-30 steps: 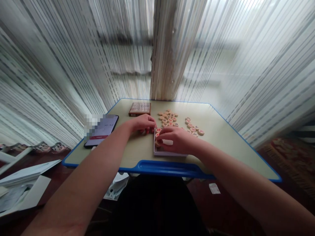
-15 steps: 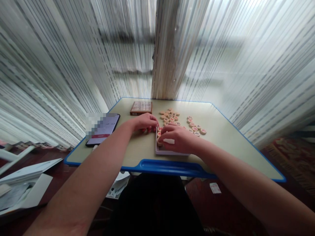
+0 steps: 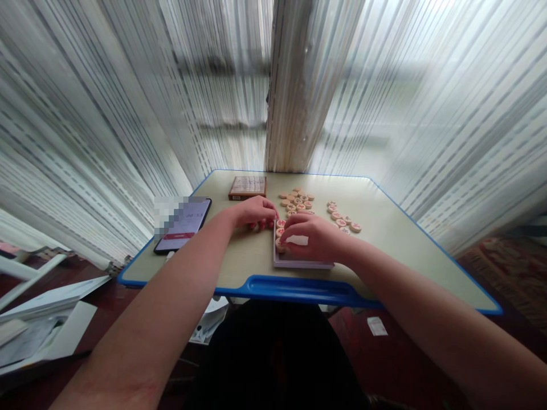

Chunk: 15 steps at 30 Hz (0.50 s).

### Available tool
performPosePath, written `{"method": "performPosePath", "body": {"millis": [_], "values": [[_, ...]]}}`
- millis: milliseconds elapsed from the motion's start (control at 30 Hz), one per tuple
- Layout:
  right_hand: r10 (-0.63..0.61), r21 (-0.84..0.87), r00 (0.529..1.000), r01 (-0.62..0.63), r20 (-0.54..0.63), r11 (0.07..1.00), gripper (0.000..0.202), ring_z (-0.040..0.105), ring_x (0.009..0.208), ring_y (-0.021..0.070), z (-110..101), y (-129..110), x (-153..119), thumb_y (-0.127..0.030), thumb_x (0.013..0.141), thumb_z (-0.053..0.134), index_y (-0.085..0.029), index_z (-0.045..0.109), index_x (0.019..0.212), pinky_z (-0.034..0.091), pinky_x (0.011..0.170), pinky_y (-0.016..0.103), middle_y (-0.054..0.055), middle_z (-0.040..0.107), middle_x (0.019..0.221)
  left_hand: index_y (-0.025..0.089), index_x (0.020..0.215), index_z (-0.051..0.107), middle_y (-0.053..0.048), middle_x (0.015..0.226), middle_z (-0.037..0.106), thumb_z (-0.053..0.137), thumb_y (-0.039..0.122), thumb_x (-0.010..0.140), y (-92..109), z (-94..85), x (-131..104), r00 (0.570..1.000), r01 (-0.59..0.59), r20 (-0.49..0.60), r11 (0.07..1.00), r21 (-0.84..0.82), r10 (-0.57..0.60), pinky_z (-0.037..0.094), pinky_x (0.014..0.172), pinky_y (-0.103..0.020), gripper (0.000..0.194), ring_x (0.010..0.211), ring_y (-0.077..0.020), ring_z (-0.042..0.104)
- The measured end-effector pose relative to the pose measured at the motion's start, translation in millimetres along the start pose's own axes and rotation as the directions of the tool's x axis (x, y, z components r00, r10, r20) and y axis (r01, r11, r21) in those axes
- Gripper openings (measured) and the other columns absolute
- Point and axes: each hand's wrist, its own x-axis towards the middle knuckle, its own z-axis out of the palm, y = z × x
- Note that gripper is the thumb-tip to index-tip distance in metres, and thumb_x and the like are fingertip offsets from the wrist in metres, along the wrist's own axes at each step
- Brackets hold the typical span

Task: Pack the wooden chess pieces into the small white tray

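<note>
Box [image 3: 303, 264] held discs [image 3: 281, 224] along its left side; right hand [image 3: 315, 234] touched the nearest, left hand [image 3: 255, 210] curled at the far-left corner; whether either gripped was unclear.

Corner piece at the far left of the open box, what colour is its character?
Red, on a pale wood-coloured piece; the head view shows it best.

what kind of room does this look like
Probably a room in a home, beside a window: light comes through sheer curtains, a fringed rug seems to lie at the right, and game pieces sit on a small blue-edged table.
</note>
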Motion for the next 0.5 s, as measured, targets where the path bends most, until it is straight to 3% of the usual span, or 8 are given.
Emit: {"method": "performPosePath", "body": {"millis": [300,500], "values": [[0.113,-0.12,0.993,-0.117,-0.04,0.986,0.014,0.055,0.08,0.0173,2.8,15.7,-1.6,-0.018,0.078,0.058,-0.02,0.07,0.083,0.045,0.078,0.033,0.007,0.062,0.084,0.014,0.074,0.061,0.0,0.06,0.06,0.064,0.037,0.07,1.0,-0.3,3.0,1.0,-0.016,0.01,1.0,-0.001,0.016,0.028,0.03,-0.017,0.024,0.039,-0.0071,0.049],[0.128,-0.102,0.992,-0.129,-0.011,0.986,0.011,0.055,0.08,0.0165,7.1,20.8,-3.4,-0.02,0.08,0.059,-0.02,0.07,0.083,0.045,0.075,0.03,0.006,0.062,0.086,0.014,0.076,0.063,0.0,0.059,0.059,0.066,0.037,0.068,1.3,-1.5,5.1,0.999,-0.009,0.035,1.0,-0.001,0.009,0.027,0.03,-0.017,0.024,0.04,-0.0073,0.049]]}}
